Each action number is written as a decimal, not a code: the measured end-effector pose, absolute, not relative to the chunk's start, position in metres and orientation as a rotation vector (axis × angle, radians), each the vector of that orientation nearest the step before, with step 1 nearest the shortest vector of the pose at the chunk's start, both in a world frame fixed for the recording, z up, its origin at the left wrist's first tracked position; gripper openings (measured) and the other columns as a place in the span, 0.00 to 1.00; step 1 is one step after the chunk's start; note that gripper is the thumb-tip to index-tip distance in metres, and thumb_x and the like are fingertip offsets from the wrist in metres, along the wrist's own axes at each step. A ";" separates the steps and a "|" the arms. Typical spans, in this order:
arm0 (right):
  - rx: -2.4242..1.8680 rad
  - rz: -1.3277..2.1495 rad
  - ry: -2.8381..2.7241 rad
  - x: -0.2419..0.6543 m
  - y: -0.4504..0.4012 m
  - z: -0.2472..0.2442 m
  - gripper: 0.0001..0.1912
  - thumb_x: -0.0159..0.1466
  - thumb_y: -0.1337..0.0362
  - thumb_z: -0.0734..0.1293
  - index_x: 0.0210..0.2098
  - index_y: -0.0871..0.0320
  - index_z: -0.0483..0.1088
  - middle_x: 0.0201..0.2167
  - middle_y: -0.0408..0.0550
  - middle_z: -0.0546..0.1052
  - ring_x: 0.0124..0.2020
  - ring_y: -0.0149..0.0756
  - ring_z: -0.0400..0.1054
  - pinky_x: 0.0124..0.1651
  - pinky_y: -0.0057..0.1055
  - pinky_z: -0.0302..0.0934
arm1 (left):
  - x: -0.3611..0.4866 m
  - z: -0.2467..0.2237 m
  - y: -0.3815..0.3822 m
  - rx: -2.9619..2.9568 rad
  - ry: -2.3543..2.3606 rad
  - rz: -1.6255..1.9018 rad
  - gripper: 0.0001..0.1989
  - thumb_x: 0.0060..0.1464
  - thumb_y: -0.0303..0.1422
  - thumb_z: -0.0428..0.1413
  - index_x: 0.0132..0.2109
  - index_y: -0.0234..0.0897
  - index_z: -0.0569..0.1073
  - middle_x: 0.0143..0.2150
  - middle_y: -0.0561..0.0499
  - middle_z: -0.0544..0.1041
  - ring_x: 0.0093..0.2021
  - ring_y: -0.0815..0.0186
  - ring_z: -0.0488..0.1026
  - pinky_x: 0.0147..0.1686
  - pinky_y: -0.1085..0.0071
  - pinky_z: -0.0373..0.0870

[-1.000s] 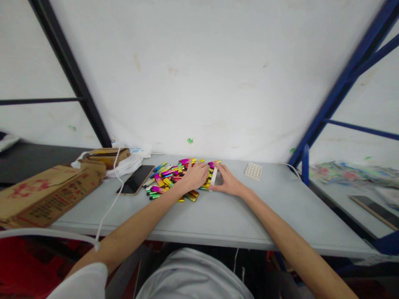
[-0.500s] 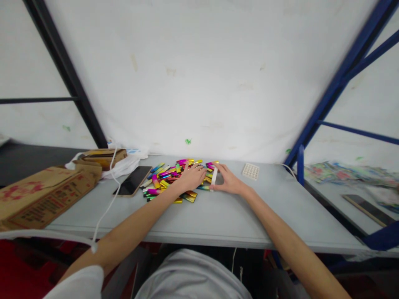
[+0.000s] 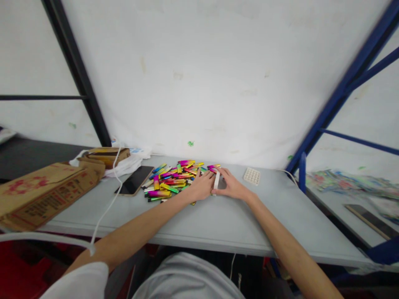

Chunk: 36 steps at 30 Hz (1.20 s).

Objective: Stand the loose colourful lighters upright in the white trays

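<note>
Pieces (image 3: 165, 193), slim, glossy and many-coloured (pink, gold, green, blue, red), are lying in a loose heap on the grey table (image 3: 249, 224), left of centre and toward the wall (image 3: 218, 83). Left hand (image 3: 204, 185): palm down, fingers fanned, is resting at the heap's right side, its fingertips reaching close to a white strip (image 3: 216, 181); whether it is grasping anything beneath is hidden, so its grip cannot be told. Right hand (image 3: 233, 187): is holding the white strip between thumb and fingers, the thumb staying at the near end, the fingers at the far end; the strip is standing between the two hands, at the heap's right edge. Phone (image 3: 135, 180), dark-screened: is lying just left of the heap. White cable (image 3: 107, 207): is hanging in front of the phone's left side. Cardboard box (image 3: 46, 191), printed red, and a smaller carton (image 3: 107, 157): are occupying the left end, white plastic (image 3: 124, 166) lying beside the carton. White tray (image 3: 252, 176), small and studded: is sitting apart, beyond the right hand.
</note>
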State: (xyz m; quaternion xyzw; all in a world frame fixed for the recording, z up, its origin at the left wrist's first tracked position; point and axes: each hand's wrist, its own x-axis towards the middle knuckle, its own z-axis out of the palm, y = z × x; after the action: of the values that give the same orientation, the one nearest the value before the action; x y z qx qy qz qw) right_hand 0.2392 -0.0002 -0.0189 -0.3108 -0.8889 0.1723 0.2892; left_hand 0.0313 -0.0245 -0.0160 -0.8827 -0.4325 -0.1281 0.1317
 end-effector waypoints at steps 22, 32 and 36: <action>-1.064 0.588 -2.395 0.291 -0.002 0.004 0.55 0.52 0.44 0.79 0.70 0.58 0.55 0.66 0.63 0.65 0.66 0.55 0.63 0.69 0.54 0.57 | 0.008 -0.012 -0.020 -2.518 -1.312 -0.308 0.15 0.69 0.34 0.45 0.51 0.41 0.76 0.61 0.43 0.74 0.62 0.52 0.68 0.63 0.45 0.60; -1.294 0.635 -2.506 0.320 -0.001 0.015 0.40 0.58 0.46 0.75 0.64 0.58 0.67 0.56 0.58 0.77 0.56 0.53 0.73 0.60 0.46 0.66 | 0.015 -0.008 -0.028 -2.503 -1.308 -0.193 0.18 0.70 0.36 0.42 0.53 0.37 0.75 0.65 0.38 0.71 0.61 0.47 0.69 0.59 0.46 0.64; -1.488 0.293 -2.494 0.329 0.012 0.009 0.31 0.62 0.52 0.73 0.61 0.61 0.71 0.55 0.62 0.77 0.55 0.54 0.73 0.61 0.45 0.64 | 0.014 -0.010 -0.028 -2.513 -1.306 -0.249 0.17 0.70 0.36 0.43 0.52 0.37 0.75 0.66 0.39 0.70 0.62 0.47 0.68 0.60 0.45 0.64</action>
State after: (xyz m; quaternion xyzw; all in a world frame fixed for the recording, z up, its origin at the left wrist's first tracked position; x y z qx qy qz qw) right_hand 0.3285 0.0115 0.0095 -0.5066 -0.8491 0.0999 0.1111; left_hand 0.0137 -0.0282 -0.0096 -0.8740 -0.4544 -0.0868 0.1488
